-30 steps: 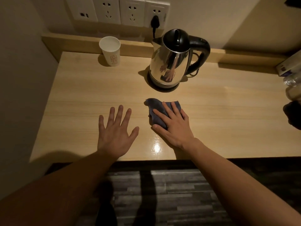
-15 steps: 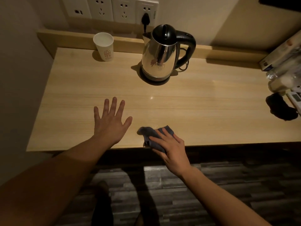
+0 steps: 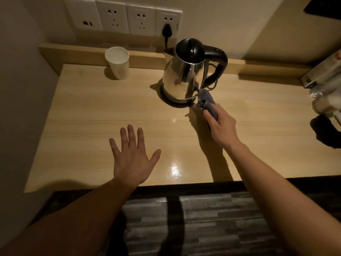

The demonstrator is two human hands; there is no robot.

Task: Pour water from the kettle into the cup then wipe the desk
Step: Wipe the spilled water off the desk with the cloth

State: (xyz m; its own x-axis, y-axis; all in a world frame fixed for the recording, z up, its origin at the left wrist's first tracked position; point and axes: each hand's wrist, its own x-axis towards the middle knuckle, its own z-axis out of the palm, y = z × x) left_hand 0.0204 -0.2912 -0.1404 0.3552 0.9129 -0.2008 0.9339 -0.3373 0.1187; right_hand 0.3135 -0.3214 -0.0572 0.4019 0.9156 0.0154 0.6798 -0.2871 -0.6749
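Note:
A steel kettle (image 3: 182,74) with a black lid and handle stands on its base at the back middle of the wooden desk (image 3: 88,115). A white paper cup (image 3: 118,63) stands upright at the back left. My right hand (image 3: 220,124) grips a grey-blue cloth (image 3: 206,100), which is pressed on the desk right beside the kettle's base on its right side. My left hand (image 3: 132,157) lies flat on the desk near the front edge, fingers spread, holding nothing.
Wall sockets (image 3: 121,17) sit above the desk's back ledge, with the kettle's plug (image 3: 167,32) in the right one. A box and bottles (image 3: 324,76) crowd the right end, with a dark object (image 3: 323,132) below them. A wall closes the left side.
My right hand slid the cloth back to the front edge, then forward and right until it reached the kettle's base. My left hand stayed flat on the desk.

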